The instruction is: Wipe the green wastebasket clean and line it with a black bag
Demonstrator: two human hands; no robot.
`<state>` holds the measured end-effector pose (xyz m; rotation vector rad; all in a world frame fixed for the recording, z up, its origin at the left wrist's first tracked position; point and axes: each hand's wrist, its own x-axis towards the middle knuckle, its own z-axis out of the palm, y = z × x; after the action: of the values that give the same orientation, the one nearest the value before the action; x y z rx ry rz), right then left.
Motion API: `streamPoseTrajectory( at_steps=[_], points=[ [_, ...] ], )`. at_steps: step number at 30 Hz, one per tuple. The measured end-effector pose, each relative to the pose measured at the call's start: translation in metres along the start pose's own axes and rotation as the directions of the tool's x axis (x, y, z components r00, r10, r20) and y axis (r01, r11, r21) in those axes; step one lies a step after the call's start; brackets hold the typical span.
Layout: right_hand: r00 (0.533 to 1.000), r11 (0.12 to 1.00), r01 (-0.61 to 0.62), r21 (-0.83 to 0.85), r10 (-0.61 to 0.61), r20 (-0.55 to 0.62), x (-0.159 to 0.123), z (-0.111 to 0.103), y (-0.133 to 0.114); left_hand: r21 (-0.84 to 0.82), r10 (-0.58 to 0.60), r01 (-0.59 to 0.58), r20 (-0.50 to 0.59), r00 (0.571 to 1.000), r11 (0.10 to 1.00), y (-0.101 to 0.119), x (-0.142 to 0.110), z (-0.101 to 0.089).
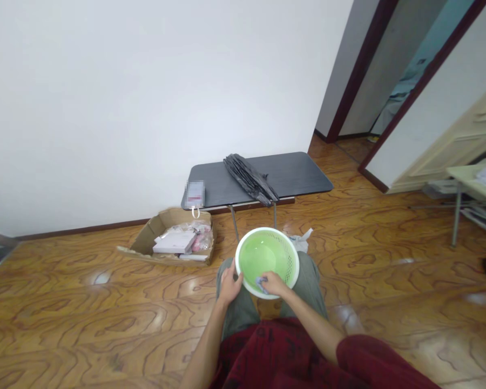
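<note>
A round green bowl with a white slotted rim [267, 258] rests on my knees, tilted toward me. My left hand [229, 283] is closed on its near left rim. My right hand [272, 282] is inside the bowl at its near edge, fingers closed on a small grey-blue cloth [261, 283] pressed against the green inner surface. I am seated, with grey trousers and a dark red shirt showing below.
A low dark table [299, 175] stands ahead against the white wall, with a folded black umbrella [249, 178] on it. An open cardboard box [170, 240] of white packages lies on the wooden floor to the left. A doorway and a light table are at the right.
</note>
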<state>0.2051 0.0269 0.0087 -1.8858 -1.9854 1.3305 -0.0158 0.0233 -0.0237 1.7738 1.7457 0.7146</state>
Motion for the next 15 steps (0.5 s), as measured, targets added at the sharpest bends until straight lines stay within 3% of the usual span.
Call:
streamPoseTrajectory(
  at_steps=[2,4,6,7,9,11,13,15],
  points=[
    [0.991,0.986,-0.047,0.161,0.066,-0.118,0.018,0.003,-0.012,-0.012,0.003,-0.003,0.017,1.000,1.000,-0.001,0.001,0.000],
    [0.939,0.966,0.032,0.256,0.059,-0.339,0.032,0.004,-0.027,-0.018,0.000,0.000,0.030,1.000,1.000,-0.003,0.001,-0.001],
    [0.851,0.953,0.218,0.209,-0.080,-0.520,0.040,0.004,-0.042,-0.019,0.001,-0.001,0.023,1.000,1.000,-0.003,0.001,-0.002],
    [0.812,0.939,0.318,0.134,-0.197,-0.549,0.043,0.004,-0.050,-0.017,0.006,-0.006,0.015,1.000,1.000,-0.003,0.001,-0.003],
    [0.750,0.866,0.496,-0.062,-0.464,-0.472,0.048,0.002,-0.062,-0.015,0.019,-0.019,0.005,1.000,1.000,-0.004,0.001,-0.003],
    [0.697,0.764,0.597,-0.244,-0.645,-0.315,0.055,-0.002,-0.072,-0.017,0.027,-0.027,0.012,1.000,0.999,-0.004,0.001,-0.004],
    [0.681,0.705,0.600,-0.378,-0.698,-0.220,0.064,-0.014,-0.079,-0.023,0.027,-0.027,0.016,1.000,0.999,-0.004,0.000,-0.004],
    [0.699,0.701,0.538,-0.467,-0.681,-0.217,0.075,-0.032,-0.082,-0.024,0.026,-0.025,0.005,1.000,0.999,-0.003,-0.001,-0.003]
  ],
)
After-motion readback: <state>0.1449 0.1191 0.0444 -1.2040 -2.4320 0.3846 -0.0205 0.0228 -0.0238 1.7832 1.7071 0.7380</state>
